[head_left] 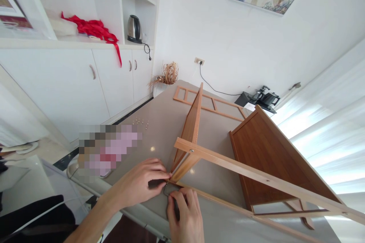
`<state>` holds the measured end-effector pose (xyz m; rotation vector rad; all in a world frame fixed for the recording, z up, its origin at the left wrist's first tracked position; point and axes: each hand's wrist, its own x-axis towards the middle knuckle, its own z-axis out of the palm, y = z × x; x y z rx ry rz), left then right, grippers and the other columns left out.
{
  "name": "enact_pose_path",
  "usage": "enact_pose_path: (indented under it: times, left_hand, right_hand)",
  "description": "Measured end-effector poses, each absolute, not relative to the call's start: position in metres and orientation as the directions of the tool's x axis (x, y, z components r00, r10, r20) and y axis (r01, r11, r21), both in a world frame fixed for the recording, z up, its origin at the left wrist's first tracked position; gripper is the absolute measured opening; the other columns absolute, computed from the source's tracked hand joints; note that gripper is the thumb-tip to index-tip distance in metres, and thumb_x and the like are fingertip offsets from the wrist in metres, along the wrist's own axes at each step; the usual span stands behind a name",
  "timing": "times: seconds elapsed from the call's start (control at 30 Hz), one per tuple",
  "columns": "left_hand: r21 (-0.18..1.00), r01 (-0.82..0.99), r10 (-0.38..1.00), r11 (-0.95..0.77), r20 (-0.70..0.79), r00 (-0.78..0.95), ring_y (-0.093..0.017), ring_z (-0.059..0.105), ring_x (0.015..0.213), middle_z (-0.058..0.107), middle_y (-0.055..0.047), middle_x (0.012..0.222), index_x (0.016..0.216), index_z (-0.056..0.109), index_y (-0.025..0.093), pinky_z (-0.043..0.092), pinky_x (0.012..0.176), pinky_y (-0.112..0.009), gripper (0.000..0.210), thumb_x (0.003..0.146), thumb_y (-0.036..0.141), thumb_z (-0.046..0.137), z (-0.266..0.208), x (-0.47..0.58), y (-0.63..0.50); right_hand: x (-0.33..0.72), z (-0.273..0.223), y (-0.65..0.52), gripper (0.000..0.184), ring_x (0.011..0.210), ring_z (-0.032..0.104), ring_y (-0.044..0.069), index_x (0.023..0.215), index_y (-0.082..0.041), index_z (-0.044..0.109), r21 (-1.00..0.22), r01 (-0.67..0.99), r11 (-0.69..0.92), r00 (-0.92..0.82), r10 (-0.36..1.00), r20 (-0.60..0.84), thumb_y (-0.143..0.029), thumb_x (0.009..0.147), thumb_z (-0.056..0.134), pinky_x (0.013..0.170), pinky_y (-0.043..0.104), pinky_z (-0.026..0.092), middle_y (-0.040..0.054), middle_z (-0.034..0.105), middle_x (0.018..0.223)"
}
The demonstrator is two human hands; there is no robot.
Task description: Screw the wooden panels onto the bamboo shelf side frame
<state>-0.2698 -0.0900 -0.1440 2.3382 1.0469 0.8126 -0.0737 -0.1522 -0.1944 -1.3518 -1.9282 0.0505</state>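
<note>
A partly joined wooden frame (225,160) with rails, slats and panels stands on the table in front of me. My left hand (145,179) is closed at its near lower corner, thumb and fingers pinching the wood where an upright board meets the bottom rail (211,196). Just right of it, my right hand (186,212) is closed around a thin bent metal rod that looks like a hex key (165,190), its end at that same corner. The exact contact of the key with the wood is hidden by the fingers. A bolt head (192,151) shows in the upper rail.
Small metal fittings (142,122) lie on the grey table (159,133), left of the frame. A slatted wooden piece (209,103) lies flat at the back, and a wide brown panel (273,155) stands on the right. A blurred patch (111,152) covers something at the table's left edge.
</note>
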Motion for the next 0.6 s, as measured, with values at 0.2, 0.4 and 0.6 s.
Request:
enact_pose_path:
  times: [0.2,0.4,0.6]
  left_hand:
    - [0.605,0.511,0.775,-0.61,0.324,0.542,-0.017,0.063,0.101,0.072,-0.001,0.103,0.109,0.071,0.026,0.047,0.105,-0.035,0.025,0.09,0.014,0.061,-0.1453,-0.2723,-0.0918]
    - [0.611,0.511,0.779,-0.605,0.321,0.539,-0.016,0.063,0.099,0.072,-0.001,0.101,0.108,0.072,0.026,0.05,0.101,-0.033,0.021,0.094,0.018,0.059,-0.147,-0.2723,-0.0916]
    - [0.61,0.492,0.769,-0.621,0.356,0.531,-0.016,0.064,0.098,0.073,-0.001,0.1,0.109,0.072,0.025,0.049,0.104,-0.033,0.021,0.094,0.018,0.059,-0.1463,-0.2719,-0.0922]
  right_hand:
    - [-0.0719,-0.1927,-0.1531,0.018,0.082,0.057,0.019,0.091,-0.025,0.062,-0.499,0.756,0.423,-0.137,0.848,0.512,-0.016,0.097,0.048,0.075,0.031,0.047,0.0041,0.056,0.089]
    - [-0.0714,-0.197,-0.1555,0.018,0.086,0.057,0.019,0.094,-0.025,0.061,-0.523,0.74,0.423,-0.142,0.858,0.494,-0.015,0.099,0.046,0.079,0.033,0.047,0.0047,0.059,0.094]
    - [-0.0677,-0.1954,-0.1582,0.023,0.08,0.056,0.018,0.097,-0.025,0.063,-0.477,0.752,0.456,-0.173,0.834,0.524,-0.018,0.101,0.042,0.074,0.03,0.049,0.0038,0.058,0.086]
